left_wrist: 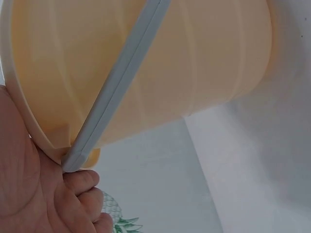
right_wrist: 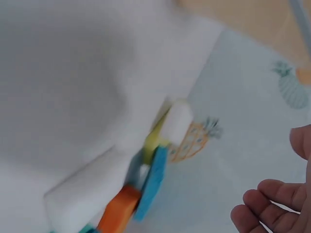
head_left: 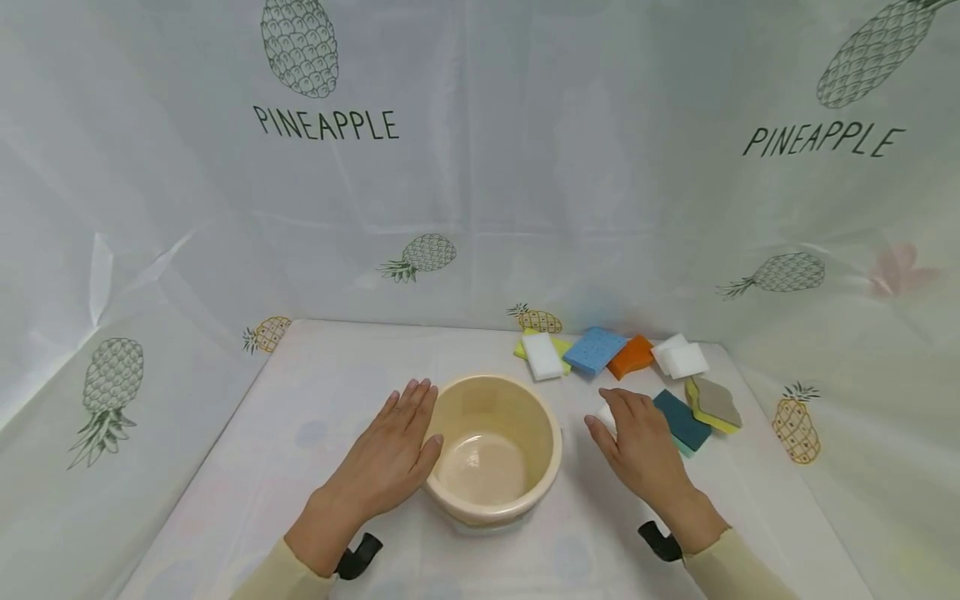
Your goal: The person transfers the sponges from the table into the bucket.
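Note:
A cream bucket (head_left: pixel 491 408) stands upright in the middle of the table. My left hand (head_left: pixel 386 454) lies against its left rim with fingers straight; in the left wrist view the palm touches the rim beside the end of the grey handle (left_wrist: pixel 116 82), which hangs down the side. To the right of the bucket, my right hand (head_left: pixel 641 446) is held above the table with relaxed fingers and nothing in them. Partly beneath it is a white sponge (head_left: pixel 607 417). Close by on its right lies a dark teal sponge (head_left: pixel 682 421).
Several sponges lie along the back right: a white one (head_left: pixel 543 357) on a yellow one, a blue one (head_left: pixel 595 350), an orange one (head_left: pixel 632 357), white blocks (head_left: pixel 684 360) and a grey-and-yellow one (head_left: pixel 714 405). A pineapple-print sheet (head_left: pixel 525 183) rises behind the table.

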{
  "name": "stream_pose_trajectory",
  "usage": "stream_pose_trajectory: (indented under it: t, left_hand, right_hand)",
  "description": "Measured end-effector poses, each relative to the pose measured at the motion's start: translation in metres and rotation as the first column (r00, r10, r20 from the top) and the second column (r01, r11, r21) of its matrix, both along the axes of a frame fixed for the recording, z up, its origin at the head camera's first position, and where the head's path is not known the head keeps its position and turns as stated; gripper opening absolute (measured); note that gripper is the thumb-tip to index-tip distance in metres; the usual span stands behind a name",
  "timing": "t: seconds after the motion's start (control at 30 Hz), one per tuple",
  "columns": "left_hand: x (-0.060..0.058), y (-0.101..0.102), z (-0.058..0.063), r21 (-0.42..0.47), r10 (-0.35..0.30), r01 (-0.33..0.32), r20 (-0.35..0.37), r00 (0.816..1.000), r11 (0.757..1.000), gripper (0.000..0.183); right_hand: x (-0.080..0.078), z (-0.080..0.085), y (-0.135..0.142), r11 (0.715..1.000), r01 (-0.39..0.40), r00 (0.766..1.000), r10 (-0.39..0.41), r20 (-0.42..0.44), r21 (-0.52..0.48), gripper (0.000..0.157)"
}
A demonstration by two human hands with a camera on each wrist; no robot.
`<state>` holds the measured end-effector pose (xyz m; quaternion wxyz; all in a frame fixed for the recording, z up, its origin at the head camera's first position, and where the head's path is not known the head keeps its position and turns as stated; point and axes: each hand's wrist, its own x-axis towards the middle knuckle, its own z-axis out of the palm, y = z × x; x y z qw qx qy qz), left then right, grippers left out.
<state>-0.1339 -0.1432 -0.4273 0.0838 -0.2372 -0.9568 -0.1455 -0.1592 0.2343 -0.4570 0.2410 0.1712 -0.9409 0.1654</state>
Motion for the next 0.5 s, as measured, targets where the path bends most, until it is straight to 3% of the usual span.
stream_pose_trajectory:
  t: [0.2,0.5]
  left_hand:
    - [-0.001,0.0,0.001,-0.013,-0.012,0.012,-0.013,1.0,1.0,0.066]
    - [-0.003,-0.002,0.003,-0.018,-0.031,0.031,0.041,0.999,0.999,0.067]
  right_hand:
    - [-0.014,-0.014,0.044,0.988,0.048,0.997,-0.039,-0.061,0.145,0.058]
    - [-0.022,-0.032,0.078,0.963,0.07,0.997,-0.064,-0.035,0.26,0.062]
